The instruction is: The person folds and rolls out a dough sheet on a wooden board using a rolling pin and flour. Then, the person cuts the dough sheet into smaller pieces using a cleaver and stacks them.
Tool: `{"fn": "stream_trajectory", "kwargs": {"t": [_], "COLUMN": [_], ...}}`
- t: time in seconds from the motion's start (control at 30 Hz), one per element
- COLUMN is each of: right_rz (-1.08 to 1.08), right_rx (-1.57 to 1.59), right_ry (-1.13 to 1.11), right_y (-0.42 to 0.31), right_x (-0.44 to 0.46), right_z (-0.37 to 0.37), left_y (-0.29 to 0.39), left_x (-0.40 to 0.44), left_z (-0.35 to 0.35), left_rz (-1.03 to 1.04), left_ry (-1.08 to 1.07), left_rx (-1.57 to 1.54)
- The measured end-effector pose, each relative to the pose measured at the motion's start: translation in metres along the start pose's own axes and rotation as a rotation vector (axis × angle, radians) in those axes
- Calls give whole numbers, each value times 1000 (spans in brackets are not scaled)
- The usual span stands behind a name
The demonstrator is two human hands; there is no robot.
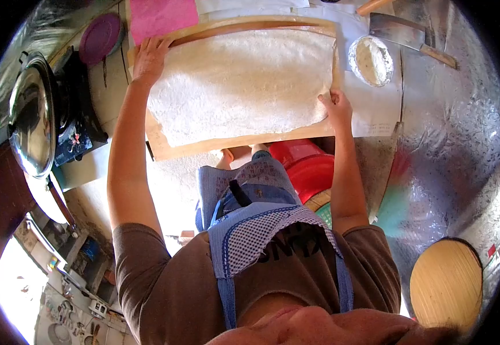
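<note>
A wide pale sheet of dough (pixel 241 86), floury and ragged along its near edge, lies spread over a wooden board (pixel 204 144). My left hand (pixel 150 60) rests at the far left corner of the board, its fingers stretched out beside the dough. A long, thin brown wooden strip (pixel 250 32) runs along the far side, one end close to that hand. On the right edge my right hand (pixel 338 109) is closed, with the thumb over the dough and the fingers at its rim. Some of these fingertips are hidden.
Right of the board are a flour-dusted bowl (pixel 371 61) and a cleaver (pixel 399 33). At left stand a pot with a shiny lid (pixel 32 121) and a purple lid (pixel 101 38). Pink paper (pixel 163 17) lies behind. Below the board is a red basin (pixel 304 169).
</note>
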State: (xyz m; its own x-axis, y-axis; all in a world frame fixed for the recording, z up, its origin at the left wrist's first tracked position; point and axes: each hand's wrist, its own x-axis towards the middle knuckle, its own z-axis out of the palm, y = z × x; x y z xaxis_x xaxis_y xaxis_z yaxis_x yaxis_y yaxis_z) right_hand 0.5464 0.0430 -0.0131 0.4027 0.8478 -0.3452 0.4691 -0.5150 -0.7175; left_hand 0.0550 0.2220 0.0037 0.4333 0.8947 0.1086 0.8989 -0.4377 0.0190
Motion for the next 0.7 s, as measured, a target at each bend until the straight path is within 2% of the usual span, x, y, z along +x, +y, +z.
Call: {"fn": "stream_trajectory", "kwargs": {"t": [0.07, 0.13, 0.17, 0.23, 0.3, 0.37, 0.43, 0.53, 0.57, 0.63, 0.7], "right_rz": [25, 83, 86, 0, -14, -30, 38, 63, 56, 26, 12], "right_rx": [-48, -245, -248, -234, -193, -109, -199, -125, -122, -135, -141], "right_ry": [-30, -172, -182, -168, -176, -135, -214, -149, -156, -142, -152], "right_y": [-5, -17, -14, -7, 1, 9, 6, 5, 4, 7, 8], "right_x": [0, 0, -2, -4, -6, -11, -11, -16, -17, -17, -16], "right_z": [-5, -12, -13, -14, -12, -9, -11, -9, -7, -5, -3], "left_y": [3, 8, 12, 26, 51, 84, 109, 132, 128, 131, 125], "left_x": [-4, -14, -27, -77, -149, -205, -250, -256, -264, -242, -236], "left_z": [0, 1, -1, -11, -7, -24, -15, -16, 8, -4, 11], "left_rz": [2, -22, -28, -275, -358, -352, -775, -1000, -920, -1021, -1111], "left_ry": [7, 205, 197, 193, 184, 109, 42, 54, 126, 2, 39], "left_rx": [-23, -49, -49, -260, -463, -383, -644, -647, -532, -582, -648]}}
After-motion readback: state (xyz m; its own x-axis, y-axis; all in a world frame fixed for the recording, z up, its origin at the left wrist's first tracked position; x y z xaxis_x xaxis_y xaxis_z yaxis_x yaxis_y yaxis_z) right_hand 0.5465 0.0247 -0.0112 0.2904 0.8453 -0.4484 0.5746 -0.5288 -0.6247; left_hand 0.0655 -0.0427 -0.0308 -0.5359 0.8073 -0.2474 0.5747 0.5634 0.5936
